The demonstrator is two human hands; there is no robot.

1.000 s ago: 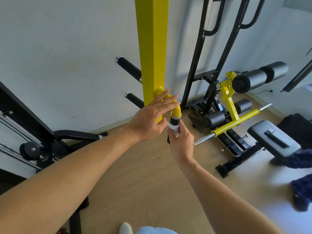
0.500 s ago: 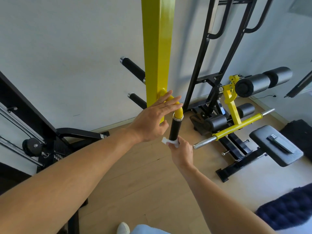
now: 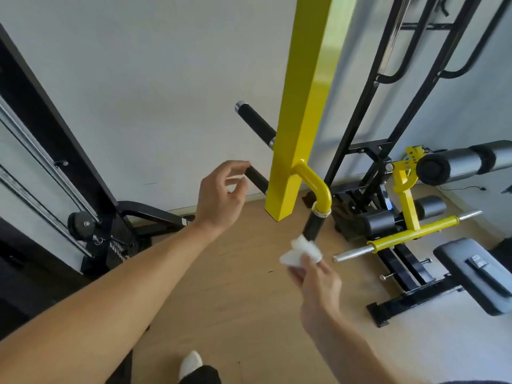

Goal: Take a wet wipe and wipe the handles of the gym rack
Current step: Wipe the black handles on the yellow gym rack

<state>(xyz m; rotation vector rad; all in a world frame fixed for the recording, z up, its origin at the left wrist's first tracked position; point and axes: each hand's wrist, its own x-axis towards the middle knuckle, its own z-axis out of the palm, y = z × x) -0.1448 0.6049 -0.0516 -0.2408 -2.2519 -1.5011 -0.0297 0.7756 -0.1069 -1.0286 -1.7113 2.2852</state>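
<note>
A yellow rack post (image 3: 303, 112) stands in the middle. From its lower end a yellow elbow bends down into a black-gripped handle (image 3: 314, 224). My right hand (image 3: 315, 281) pinches a crumpled white wet wipe (image 3: 300, 252) just below and left of that handle's lower end, off the grip. My left hand (image 3: 221, 196) hovers left of the post with loosely curled fingers and holds nothing. Its fingertips are close to the end of a lower black peg handle (image 3: 256, 177). A second black peg handle (image 3: 256, 124) sticks out higher up, left of the post.
A black machine frame with cables (image 3: 55, 167) fills the left. Right of the post stand a black ladder-like frame (image 3: 388, 92) and a bench (image 3: 476, 275) with yellow bars and foam rollers (image 3: 454, 164). Wooden floor (image 3: 235, 286) lies below; my foot (image 3: 191, 363) shows at the bottom.
My left hand has let go of the yellow elbow and moved left, fingers curling loosely. My right hand has slid the wipe down off the black grip's lower end.
</note>
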